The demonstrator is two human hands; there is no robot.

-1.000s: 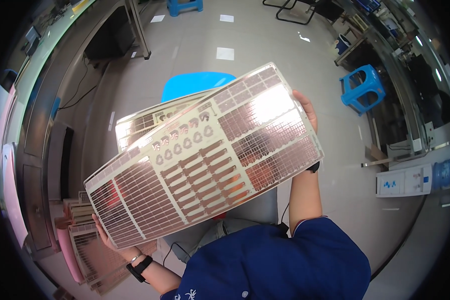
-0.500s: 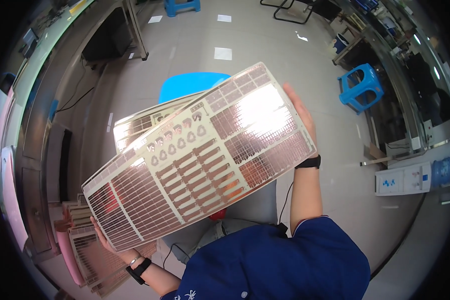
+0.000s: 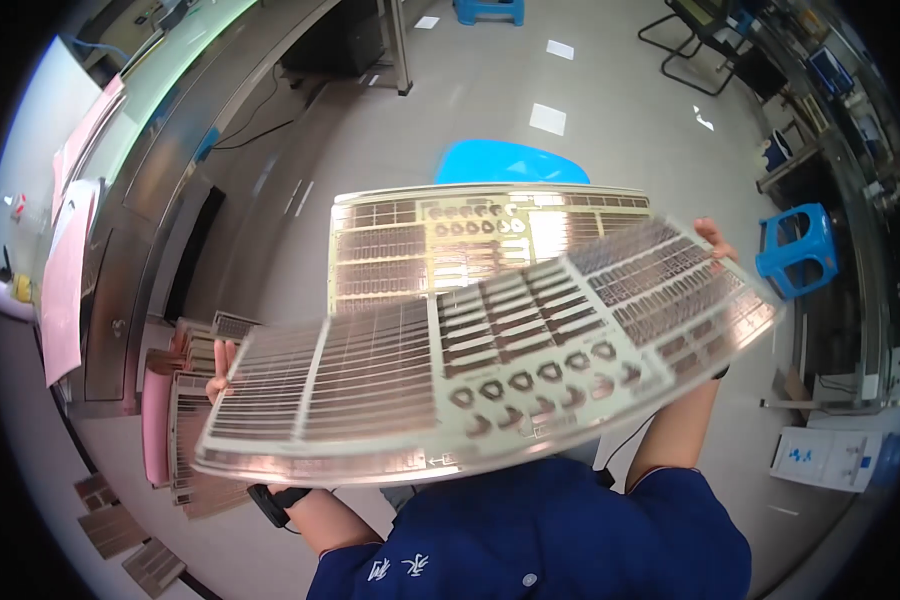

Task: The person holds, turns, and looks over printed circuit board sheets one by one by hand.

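Observation:
My left hand (image 3: 222, 374) grips the left end of a large patterned circuit board panel (image 3: 370, 385), its fingertips showing over the edge. At the far right corner, my right hand (image 3: 712, 240) is closed on the same panel. The panel is a thin sheet, pale with coppery strips, mesh areas and rows of small rounded shapes; it is tilted and blurred by motion. Behind it and partly covered, similar panels (image 3: 380, 245) lie on a blue stool (image 3: 515, 163). Most of both palms is hidden by the panel.
More panels (image 3: 192, 425) stand beside a pink roll (image 3: 157, 425) at the left. A glass-topped bench (image 3: 185, 75) runs along the left. On the right are another blue stool (image 3: 798, 250) and a white water dispenser (image 3: 820, 455). Small panel pieces (image 3: 112, 530) lie at the lower left.
The held panel has been turned over front to back, so its rounded shapes moved from the far side to the near side. More of the panels behind it shows. My view has shifted left.

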